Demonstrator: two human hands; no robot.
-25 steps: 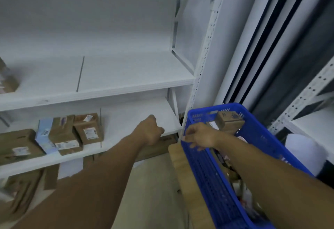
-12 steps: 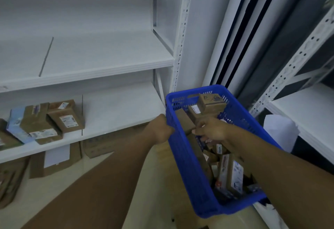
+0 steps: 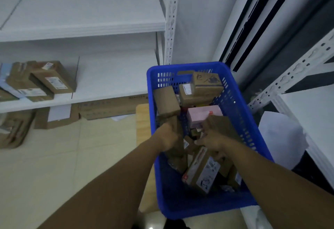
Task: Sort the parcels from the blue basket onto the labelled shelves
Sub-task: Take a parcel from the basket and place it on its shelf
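The blue basket (image 3: 198, 208) stands at centre right, filled with several parcels. Among them are a brown box with dark scribbles (image 3: 207, 82) at the far end, a pink parcel (image 3: 202, 115) and a labelled box (image 3: 200, 172) near me. My left hand (image 3: 168, 136) is inside the basket and grips a long brown parcel (image 3: 166, 102) standing along the left wall. My right hand (image 3: 211, 142) reaches into the pile below another brown box (image 3: 224, 125). Its fingers are hidden among the parcels. Sorted parcels (image 3: 52, 77) lie on the lower white shelf (image 3: 112, 79).
The basket rests on a pale wooden surface (image 3: 142, 120). Flat cardboard boxes (image 3: 56, 116) lie on the floor under the shelf. A white upright post (image 3: 170, 21) stands just behind the basket. A second white rack (image 3: 310, 113) and a white bag (image 3: 282, 138) are on the right.
My view has tilted down onto the basket. My left hand went from the basket's rim into the basket and took hold of the long brown parcel. My right hand dug deeper into the pile.
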